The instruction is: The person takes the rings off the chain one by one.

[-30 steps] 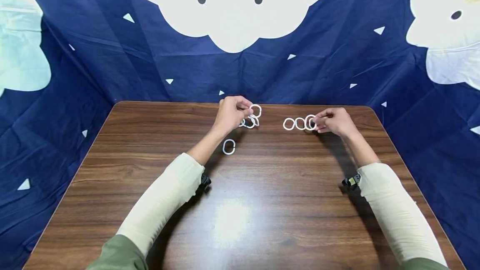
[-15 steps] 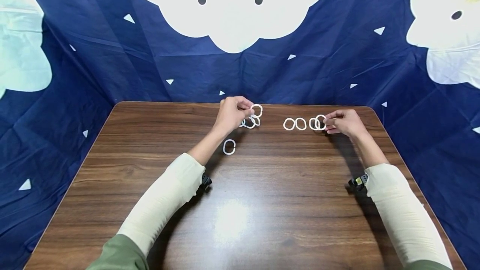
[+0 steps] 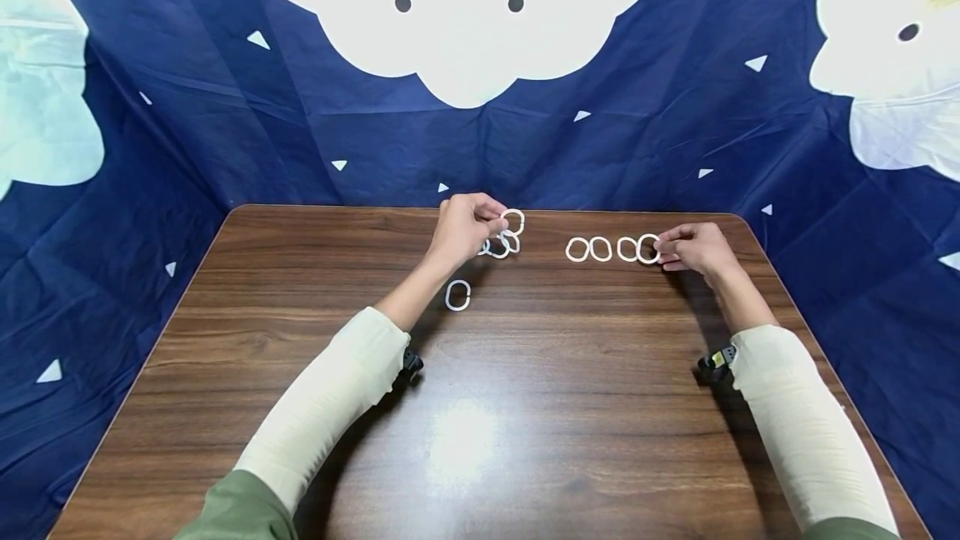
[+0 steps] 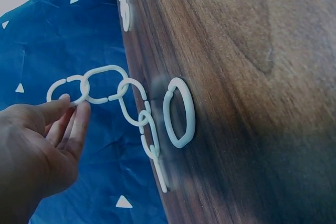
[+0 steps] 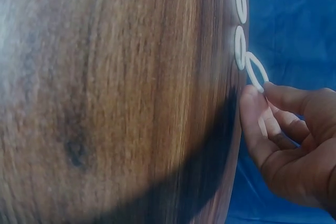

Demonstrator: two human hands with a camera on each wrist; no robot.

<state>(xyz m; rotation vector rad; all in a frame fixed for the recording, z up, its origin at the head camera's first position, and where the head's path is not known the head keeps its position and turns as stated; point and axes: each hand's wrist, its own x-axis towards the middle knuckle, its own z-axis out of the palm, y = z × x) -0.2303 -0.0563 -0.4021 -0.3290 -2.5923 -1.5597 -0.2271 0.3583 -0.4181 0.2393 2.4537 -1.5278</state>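
Observation:
My left hand (image 3: 461, 227) pinches the end of a white plastic ring chain (image 4: 107, 69) between thumb and fingers. The chain's oval links hook into one another and trail down toward the table. Between thumb and fingertips of my right hand (image 3: 697, 248) is a single white plastic ring (image 5: 256, 69), raised at the table's far side. Left of it, a loose ring (image 5: 240, 48) lies flat, its edge close to the held one. Another separate ring (image 4: 179, 113) with a small gap in its side lies nearer to me, by the left forearm.
Two more white rings (image 3: 577, 249) lie side by side between the hands. The brown wooden table (image 3: 570, 407) ends just behind both hands, where a blue curtain (image 3: 247, 132) with white cloud shapes hangs.
My right hand has moved right with its ring, drawing it off the flat ring that it overlapped. The left hand stays in place with the chain.

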